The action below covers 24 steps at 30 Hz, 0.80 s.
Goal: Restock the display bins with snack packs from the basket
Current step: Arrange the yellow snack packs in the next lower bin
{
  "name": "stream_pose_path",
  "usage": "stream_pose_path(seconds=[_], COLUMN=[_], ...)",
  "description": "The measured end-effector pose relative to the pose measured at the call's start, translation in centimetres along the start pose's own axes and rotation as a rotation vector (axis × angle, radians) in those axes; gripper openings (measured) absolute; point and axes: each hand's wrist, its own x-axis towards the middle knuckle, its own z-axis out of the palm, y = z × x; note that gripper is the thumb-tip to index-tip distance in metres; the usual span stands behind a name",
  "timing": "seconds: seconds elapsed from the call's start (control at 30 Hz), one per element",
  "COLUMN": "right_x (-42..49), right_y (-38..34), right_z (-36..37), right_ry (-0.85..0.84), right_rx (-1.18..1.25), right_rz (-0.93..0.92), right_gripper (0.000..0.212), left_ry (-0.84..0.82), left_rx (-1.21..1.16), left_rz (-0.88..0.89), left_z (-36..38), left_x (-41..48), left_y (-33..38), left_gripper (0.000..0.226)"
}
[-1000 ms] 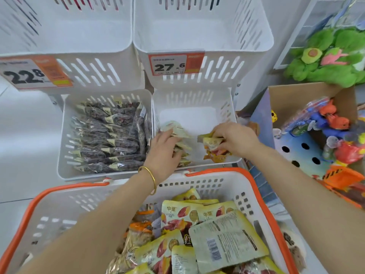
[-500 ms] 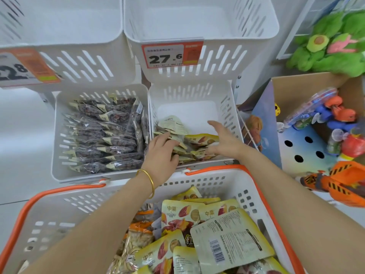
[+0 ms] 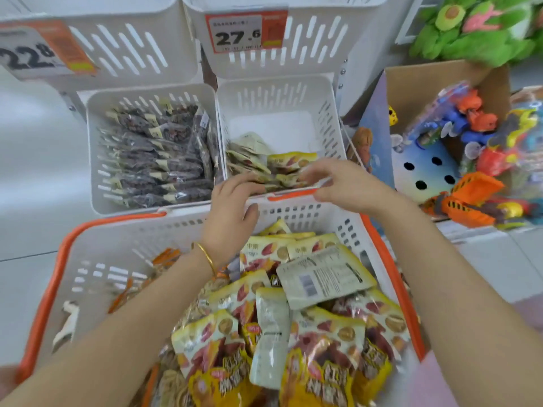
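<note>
A white basket (image 3: 88, 254) with an orange rim is seen at the bottom of the view, heaped with yellow snack packs (image 3: 293, 333); one pack (image 3: 323, 277) lies face down on top, its barcode showing. Just beyond the basket's far rim two low white bins are set side by side. The left bin (image 3: 94, 142) is filled with rows of dark packs (image 3: 158, 160). The right bin (image 3: 332, 113) is only partly stocked: a small stack of yellow packs (image 3: 291, 161) is laid at its front, and its rear floor is bare.

The left hand (image 3: 232, 210), a gold bangle (image 3: 207, 257) worn at its wrist, is held over the basket's far rim, its fingers curled loosely toward the stack; whether a pack is touched cannot be told because of blur. The right hand (image 3: 340, 186) is held at the right bin's front edge, fingers spread and partly open, with nothing clearly gripped.

Above, two more bins are mounted, tagged 22.8 (image 3: 32, 54) and 27.6 (image 3: 244, 32). A cardboard box (image 3: 440, 80) of toys (image 3: 476, 118) is seen to the right, with a green plush (image 3: 476, 27) above it.
</note>
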Motion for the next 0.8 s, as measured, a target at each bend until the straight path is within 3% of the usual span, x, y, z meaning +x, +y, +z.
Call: stream_pose_path(seconds=[0.1, 0.2, 0.27, 0.4, 0.5, 0.6, 0.7, 0.8], right_x=[-4.6, -6.6, -7.3, -8.4, -8.7, -8.7, -8.8, -8.8], right_y=[-1.3, -0.2, 1.3, 3.2, 2.6, 1.4, 0.0, -0.8], right_z=[2.0, 4.7, 6.5, 7.7, 7.2, 6.7, 6.8, 7.1], right_ry=[-0.312, -0.510, -0.528, -0.232, -0.144, 0.130, 0.339, 0.340], right_rx=[-0.263, -0.452, -0.556, -0.532, -0.503, -0.441, -0.063, 0.293], right_rz=[0.006, 0.122, 0.120, 0.003, -0.062, -0.160, -0.222, -0.151], right_gripper=[0.036, 0.075, 0.093, 0.069, 0.041, 0.026, 0.022, 0.024], left_ry=[-0.036, -0.148, -0.193, -0.274, -0.333, -0.394, -0.449, -0.437], left_rx=[0.052, 0.110, 0.130, 0.122, 0.094, 0.110, 0.131, -0.033], left_rz=[0.067, 0.033, 0.023, -0.050, -0.197, -0.249, -0.256, -0.332], left_z=[0.0, 0.0, -0.2, -1.0, -1.8, -1.9, -1.6, -1.3], left_x=[-3.6, -5.3, -6.0, -7.0, -8.1, -9.3, -9.9, -9.7], left_y=[0.1, -0.1, 0.2, 0.5, 0.2, -0.2, -0.6, -0.1], left_gripper=[0.028, 0.031, 0.030, 0.029, 0.031, 0.030, 0.030, 0.033])
